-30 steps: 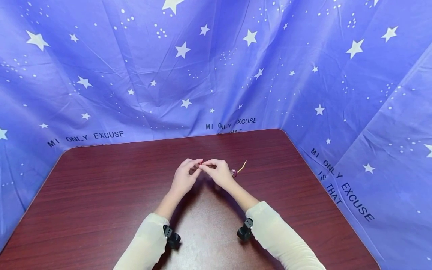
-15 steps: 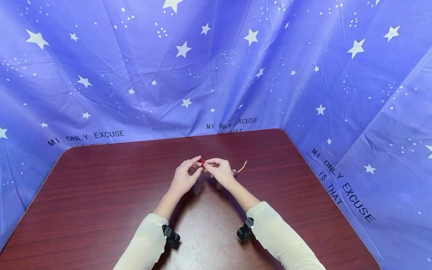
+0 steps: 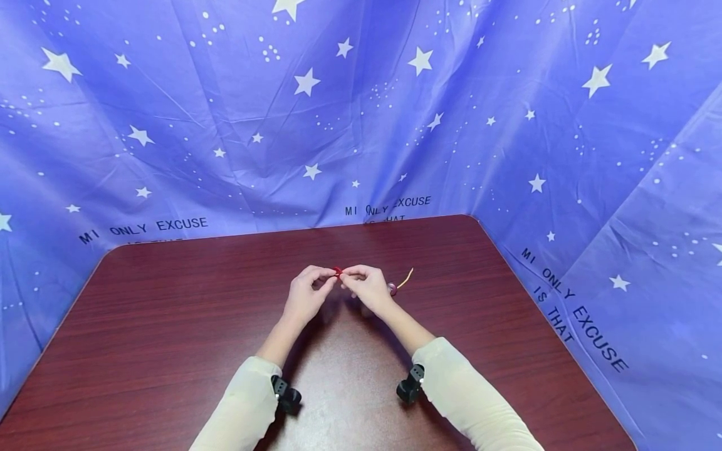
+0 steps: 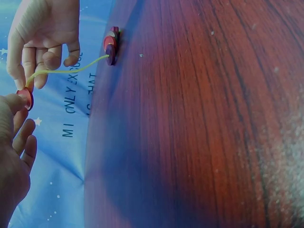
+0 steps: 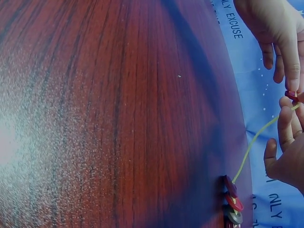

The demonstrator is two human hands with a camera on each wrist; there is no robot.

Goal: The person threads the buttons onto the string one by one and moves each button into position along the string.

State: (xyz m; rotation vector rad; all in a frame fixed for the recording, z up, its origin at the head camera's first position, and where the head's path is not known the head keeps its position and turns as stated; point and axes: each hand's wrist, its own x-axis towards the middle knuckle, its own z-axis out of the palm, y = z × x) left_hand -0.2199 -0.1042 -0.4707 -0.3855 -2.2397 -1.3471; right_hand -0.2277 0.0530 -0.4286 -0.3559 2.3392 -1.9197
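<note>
My left hand [image 3: 304, 294] pinches a red round button [image 4: 27, 98] between thumb and forefinger, above the table. My right hand [image 3: 366, 289] meets it fingertip to fingertip and pinches a yellow cord [image 4: 71, 71] close to the button. Fingers hide the cord's tip, so I cannot tell whether it passes through the button. From the right hand the cord runs down to several strung buttons [image 5: 233, 202], red, dark purple and grey, lying on the table. In the head view the right hand mostly covers this string; one dark red button [image 3: 392, 289] shows beside it.
The dark red wood-grain table [image 3: 169, 326] extends around both hands. A blue curtain [image 3: 237, 113] with white stars hangs behind it and along the right side. A small black camera sits on each wrist [image 3: 287, 396], over pale sleeves [image 3: 239, 401].
The left fingers lifted apart half a second ago, baring more of the red button, and now close on it again. The right hand has shifted only slightly; the strung buttons stay put.
</note>
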